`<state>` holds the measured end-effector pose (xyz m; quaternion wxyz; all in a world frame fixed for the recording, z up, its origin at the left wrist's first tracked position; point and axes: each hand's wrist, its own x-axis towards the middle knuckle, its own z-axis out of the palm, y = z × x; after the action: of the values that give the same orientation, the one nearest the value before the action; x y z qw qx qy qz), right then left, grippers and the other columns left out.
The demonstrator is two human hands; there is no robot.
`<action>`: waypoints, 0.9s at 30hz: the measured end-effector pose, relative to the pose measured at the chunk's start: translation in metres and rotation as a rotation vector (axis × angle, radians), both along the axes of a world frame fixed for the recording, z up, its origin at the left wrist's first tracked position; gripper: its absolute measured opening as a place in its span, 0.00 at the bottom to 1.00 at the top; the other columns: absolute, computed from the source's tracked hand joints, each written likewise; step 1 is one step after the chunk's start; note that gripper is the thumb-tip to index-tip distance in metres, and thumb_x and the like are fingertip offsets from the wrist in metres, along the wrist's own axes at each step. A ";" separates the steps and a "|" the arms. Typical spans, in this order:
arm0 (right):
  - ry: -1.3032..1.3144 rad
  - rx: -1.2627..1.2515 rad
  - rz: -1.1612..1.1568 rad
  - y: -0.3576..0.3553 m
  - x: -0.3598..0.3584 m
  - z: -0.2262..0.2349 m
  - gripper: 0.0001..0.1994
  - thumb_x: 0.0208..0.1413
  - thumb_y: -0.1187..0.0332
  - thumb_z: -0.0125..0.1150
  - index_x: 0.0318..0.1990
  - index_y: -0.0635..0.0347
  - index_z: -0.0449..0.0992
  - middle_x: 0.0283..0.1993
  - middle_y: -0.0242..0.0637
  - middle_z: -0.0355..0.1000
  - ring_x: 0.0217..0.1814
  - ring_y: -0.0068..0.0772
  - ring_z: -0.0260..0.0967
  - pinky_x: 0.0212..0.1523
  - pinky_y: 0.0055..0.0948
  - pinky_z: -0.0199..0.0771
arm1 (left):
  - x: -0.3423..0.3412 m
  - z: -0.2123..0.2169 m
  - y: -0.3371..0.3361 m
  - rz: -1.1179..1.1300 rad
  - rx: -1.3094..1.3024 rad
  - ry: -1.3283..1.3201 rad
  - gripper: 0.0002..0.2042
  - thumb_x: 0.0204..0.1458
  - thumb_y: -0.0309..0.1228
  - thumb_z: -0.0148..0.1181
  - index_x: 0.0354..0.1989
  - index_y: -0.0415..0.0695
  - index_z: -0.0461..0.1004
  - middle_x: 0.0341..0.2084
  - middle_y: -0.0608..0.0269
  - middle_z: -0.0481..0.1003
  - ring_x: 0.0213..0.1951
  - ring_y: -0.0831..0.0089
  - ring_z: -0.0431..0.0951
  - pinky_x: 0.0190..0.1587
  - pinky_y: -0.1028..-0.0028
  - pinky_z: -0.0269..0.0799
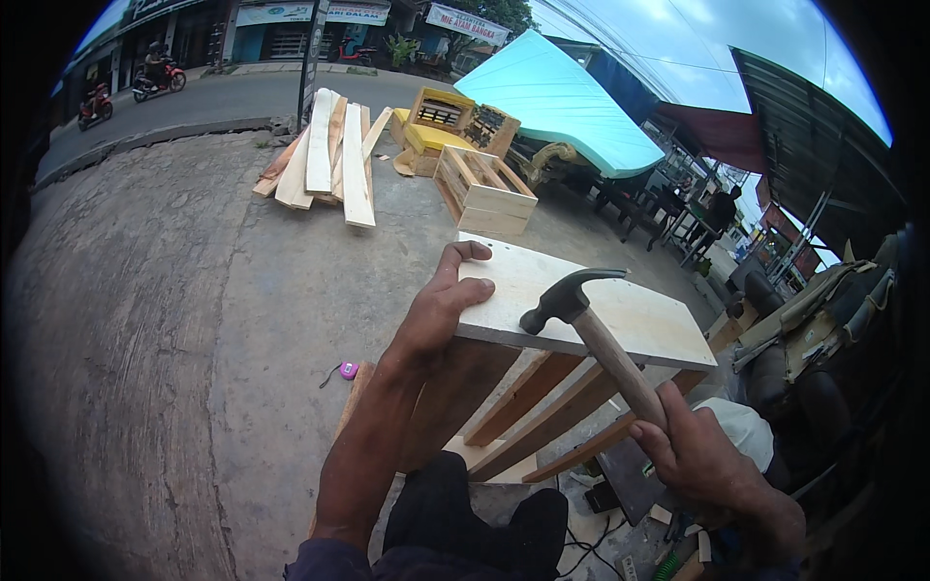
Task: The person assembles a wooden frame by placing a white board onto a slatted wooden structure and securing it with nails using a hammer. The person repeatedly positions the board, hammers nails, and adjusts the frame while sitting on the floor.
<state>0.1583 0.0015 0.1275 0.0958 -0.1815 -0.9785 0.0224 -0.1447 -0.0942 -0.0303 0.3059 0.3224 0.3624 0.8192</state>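
Observation:
A slatted wooden crate [572, 412] stands before my knees, its pale end board [635, 308] facing up. Small dark nail marks show near the board's edges. My left hand [433, 308] clasps the board's left end, thumb and forefinger bent over its top. In my right hand [699, 447] is a claw hammer [620, 360], held around its wooden handle. The hammer's dark head is over the board's near edge, claw pointing right; I cannot tell whether it touches the wood.
A pink tape measure [348, 370] lies on the concrete at left. Ahead are loose planks [357, 184], another wooden crate [499, 209], a yellow chair frame [426, 137] and a light-blue mattress [562, 97]. Cables [593, 544] and wood scraps lie near my right side.

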 end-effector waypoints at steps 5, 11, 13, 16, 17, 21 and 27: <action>0.306 -0.511 -0.135 -0.005 -0.012 0.000 0.21 0.72 0.53 0.51 0.52 0.66 0.62 0.29 0.57 0.76 0.27 0.65 0.77 0.32 0.55 0.74 | -0.006 -0.011 -0.007 0.068 -0.010 0.044 0.22 0.57 0.29 0.56 0.61 0.48 0.63 0.43 0.56 0.69 0.39 0.74 0.75 0.39 0.75 0.73; -0.159 -0.182 -0.110 -0.002 -0.021 -0.011 0.20 0.71 0.53 0.54 0.48 0.65 0.66 0.25 0.51 0.74 0.26 0.60 0.77 0.30 0.48 0.73 | -0.007 -0.009 -0.011 0.028 -0.029 0.038 0.22 0.60 0.33 0.55 0.63 0.48 0.62 0.47 0.55 0.69 0.45 0.72 0.73 0.48 0.73 0.70; 0.127 -0.279 -0.033 0.011 -0.013 -0.037 0.17 0.70 0.56 0.56 0.42 0.65 0.68 0.20 0.44 0.71 0.23 0.48 0.77 0.26 0.43 0.71 | -0.012 -0.013 -0.016 0.047 0.006 0.044 0.22 0.63 0.37 0.55 0.64 0.47 0.61 0.48 0.55 0.70 0.49 0.71 0.70 0.55 0.71 0.65; 0.428 -0.559 -0.215 0.028 0.038 -0.101 0.16 0.70 0.58 0.56 0.42 0.65 0.68 0.18 0.37 0.69 0.20 0.32 0.73 0.23 0.36 0.68 | -0.002 -0.020 -0.007 0.169 0.031 0.047 0.26 0.67 0.45 0.54 0.66 0.44 0.60 0.51 0.52 0.71 0.53 0.66 0.72 0.61 0.69 0.64; 0.476 -0.486 -0.268 0.033 0.057 -0.133 0.15 0.70 0.59 0.56 0.41 0.64 0.67 0.18 0.34 0.68 0.19 0.26 0.71 0.21 0.32 0.67 | 0.008 -0.030 -0.006 0.217 0.043 0.063 0.31 0.65 0.50 0.56 0.67 0.42 0.59 0.53 0.50 0.71 0.55 0.64 0.72 0.62 0.67 0.64; 0.616 -0.715 -0.387 0.021 0.085 -0.214 0.15 0.71 0.57 0.54 0.40 0.60 0.66 0.18 0.28 0.62 0.13 0.18 0.62 0.13 0.25 0.62 | 0.029 -0.056 -0.029 0.366 -0.092 0.346 0.47 0.53 0.61 0.67 0.69 0.35 0.59 0.58 0.44 0.73 0.62 0.57 0.73 0.66 0.61 0.64; 0.733 -0.894 -0.474 0.017 0.094 -0.242 0.14 0.70 0.59 0.55 0.39 0.61 0.68 0.16 0.28 0.63 0.13 0.19 0.63 0.14 0.25 0.62 | 0.055 -0.031 -0.024 0.425 -0.250 0.203 0.40 0.46 0.51 0.79 0.60 0.33 0.72 0.49 0.44 0.81 0.54 0.58 0.80 0.59 0.61 0.74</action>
<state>0.2518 0.0184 -0.1142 0.3425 -0.3968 -0.7112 0.4685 -0.0900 -0.1178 -0.0616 0.1266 0.2794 0.5491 0.7774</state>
